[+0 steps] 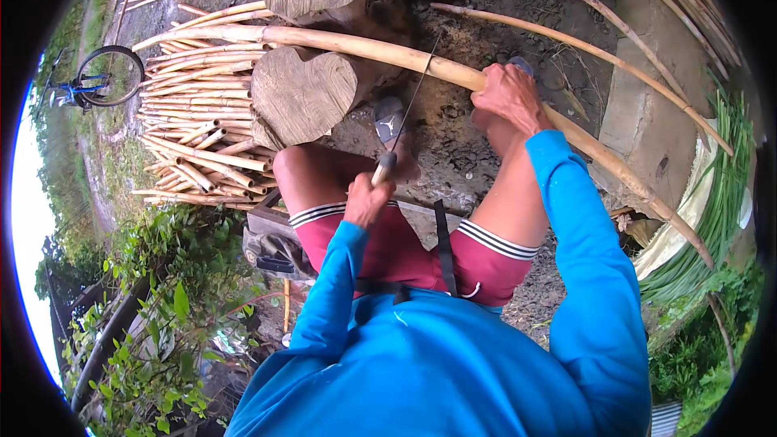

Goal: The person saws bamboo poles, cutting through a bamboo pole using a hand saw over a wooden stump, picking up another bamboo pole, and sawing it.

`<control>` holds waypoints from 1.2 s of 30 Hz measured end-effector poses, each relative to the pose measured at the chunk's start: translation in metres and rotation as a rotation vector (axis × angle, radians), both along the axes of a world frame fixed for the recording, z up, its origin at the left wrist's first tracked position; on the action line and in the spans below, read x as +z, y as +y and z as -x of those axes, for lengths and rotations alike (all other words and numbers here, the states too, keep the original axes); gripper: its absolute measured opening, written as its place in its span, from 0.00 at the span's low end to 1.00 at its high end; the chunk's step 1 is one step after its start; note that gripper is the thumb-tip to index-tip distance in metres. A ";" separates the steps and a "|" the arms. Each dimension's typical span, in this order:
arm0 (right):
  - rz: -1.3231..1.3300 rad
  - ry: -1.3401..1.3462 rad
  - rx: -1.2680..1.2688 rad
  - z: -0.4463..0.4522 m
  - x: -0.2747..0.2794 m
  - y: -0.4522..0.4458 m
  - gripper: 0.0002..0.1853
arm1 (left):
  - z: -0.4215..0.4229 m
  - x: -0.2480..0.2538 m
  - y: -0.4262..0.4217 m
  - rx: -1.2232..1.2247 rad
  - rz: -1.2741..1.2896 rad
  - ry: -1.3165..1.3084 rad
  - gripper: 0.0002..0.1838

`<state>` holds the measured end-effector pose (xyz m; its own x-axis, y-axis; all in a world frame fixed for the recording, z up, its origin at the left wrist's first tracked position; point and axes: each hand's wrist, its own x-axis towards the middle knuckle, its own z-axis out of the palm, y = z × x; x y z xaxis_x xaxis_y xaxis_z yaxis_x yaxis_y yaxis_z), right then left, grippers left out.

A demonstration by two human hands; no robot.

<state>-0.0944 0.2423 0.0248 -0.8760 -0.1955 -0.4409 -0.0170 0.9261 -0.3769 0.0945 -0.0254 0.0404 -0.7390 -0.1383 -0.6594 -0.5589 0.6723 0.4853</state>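
Note:
A long pale pole (352, 42), bamboo-like, runs across the view, passing over a log and under my right hand (510, 97), whose fingers are wrapped round it. My left hand (367, 201) is closed on the handle of a bladed tool (387, 163). The tool's thin dark blade points up and away from me, and its far part overlaps the pole just left of my right hand; whether it touches the pole I cannot tell. The pole reaches on past my right knee to the lower right.
Cut logs (303, 93) stand beside a pile of cut poles (202, 125) on the left. Long thin poles (583, 40) lie at the upper right, near a concrete slab (643, 105) and long green leaves (712, 218). A bicycle (109, 77) is at the far left.

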 end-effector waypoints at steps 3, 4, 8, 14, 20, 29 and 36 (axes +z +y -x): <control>0.022 0.002 -0.021 -0.004 -0.012 0.001 0.20 | 0.096 -0.057 0.037 -0.007 0.049 0.031 0.15; 0.007 -0.003 -0.023 -0.011 -0.009 0.004 0.20 | 0.112 -0.063 0.045 0.196 -0.037 -0.093 0.14; -0.017 0.082 -0.028 -0.001 0.000 0.009 0.20 | 0.029 -0.053 0.008 -0.433 0.171 0.274 0.18; 0.011 0.054 -0.012 -0.003 -0.002 0.005 0.19 | 0.016 -0.005 0.007 -0.258 0.087 0.283 0.15; -0.001 0.180 -0.056 -0.016 -0.004 0.005 0.18 | 0.063 -0.055 0.020 -0.292 0.084 0.130 0.15; 0.061 0.153 0.009 -0.008 -0.007 0.007 0.17 | 0.060 -0.046 0.022 -0.658 0.293 0.368 0.15; 0.026 0.186 -0.008 -0.016 -0.009 0.007 0.18 | -0.034 -0.025 -0.021 -0.372 0.110 0.346 0.11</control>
